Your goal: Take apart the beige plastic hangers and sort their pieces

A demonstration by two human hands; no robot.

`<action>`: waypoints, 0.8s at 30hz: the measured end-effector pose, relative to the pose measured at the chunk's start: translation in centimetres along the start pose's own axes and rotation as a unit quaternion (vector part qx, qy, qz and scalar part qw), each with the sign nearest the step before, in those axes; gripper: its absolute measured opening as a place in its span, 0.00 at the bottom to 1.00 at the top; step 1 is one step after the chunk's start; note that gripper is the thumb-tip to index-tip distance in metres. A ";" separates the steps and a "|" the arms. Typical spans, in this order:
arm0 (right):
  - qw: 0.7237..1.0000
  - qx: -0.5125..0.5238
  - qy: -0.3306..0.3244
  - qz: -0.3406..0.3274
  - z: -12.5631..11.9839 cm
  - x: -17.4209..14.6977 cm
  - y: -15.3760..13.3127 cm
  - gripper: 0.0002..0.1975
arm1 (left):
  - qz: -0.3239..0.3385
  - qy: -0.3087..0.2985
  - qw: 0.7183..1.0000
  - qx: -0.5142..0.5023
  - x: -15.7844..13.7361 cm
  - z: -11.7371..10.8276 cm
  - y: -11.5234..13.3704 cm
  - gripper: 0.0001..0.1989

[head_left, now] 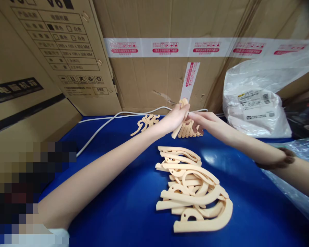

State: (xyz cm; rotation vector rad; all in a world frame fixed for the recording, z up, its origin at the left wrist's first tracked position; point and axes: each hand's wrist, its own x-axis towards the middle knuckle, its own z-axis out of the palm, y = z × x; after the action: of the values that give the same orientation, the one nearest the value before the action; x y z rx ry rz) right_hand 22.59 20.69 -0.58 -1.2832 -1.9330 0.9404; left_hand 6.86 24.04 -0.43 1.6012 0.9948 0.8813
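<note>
My left hand (177, 115) is closed around a beige plastic hanger part (178, 129), whose ends stick out above and below the fist. My right hand (204, 123) meets it from the right, thumb and finger pinched against the same part, the other fingers curled. What lies between the fingertips is hidden. Just behind and below the hands, a row of beige hanger arms (189, 130) lies side by side. Nearer to me is a pile of folded beige hangers (195, 195), overlapping one another. Left of the hands lie several beige hanger hooks (148, 121).
A blue tabletop (113, 206) carries everything. Large cardboard boxes (154, 79) wall off the back and left. A white cable (95, 135) runs along the back. At right stand a white plastic bag (257, 103) with a label and clear plastic wrapping (288, 181).
</note>
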 end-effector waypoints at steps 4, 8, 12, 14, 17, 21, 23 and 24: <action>0.993 0.111 0.006 0.028 0.6 0.2 -1.1 0.16 | 0.006 -0.010 0.999 -0.049 -1.1 -1.5 1.0 0.09; 0.986 0.155 -0.031 0.043 1.3 0.5 -1.0 0.15 | 0.023 -0.030 0.999 -0.020 -1.8 -2.7 0.3 0.13; 0.980 0.175 -0.041 0.086 2.4 0.6 -1.4 0.25 | 0.036 0.003 0.999 0.012 -2.1 -2.9 0.2 0.17; 0.982 0.166 -0.024 0.089 2.3 0.5 -1.6 0.26 | 0.037 0.036 0.998 0.047 -2.3 -3.3 0.5 0.20; 0.987 0.143 -0.003 0.079 0.9 0.4 -1.7 0.19 | 0.023 0.041 0.997 0.057 -2.4 -4.7 0.8 0.25; 0.993 0.097 0.017 0.065 -1.5 0.5 -1.4 0.11 | -0.015 -0.019 0.999 0.023 -2.6 -6.3 0.6 0.25; 0.998 0.034 0.023 0.039 -2.2 0.7 -1.2 0.12 | -0.013 -0.040 0.998 0.037 -2.8 -6.4 0.5 0.24; 0.999 -0.026 0.035 0.016 -2.5 0.9 -1.1 0.12 | -0.010 -0.045 0.998 0.047 -2.9 -6.3 0.4 0.23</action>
State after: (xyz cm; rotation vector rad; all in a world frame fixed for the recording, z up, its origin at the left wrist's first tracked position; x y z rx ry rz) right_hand 23.74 21.73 1.79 -1.3618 -1.8997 0.8545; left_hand 0.15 23.70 1.14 1.6911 1.0001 0.7522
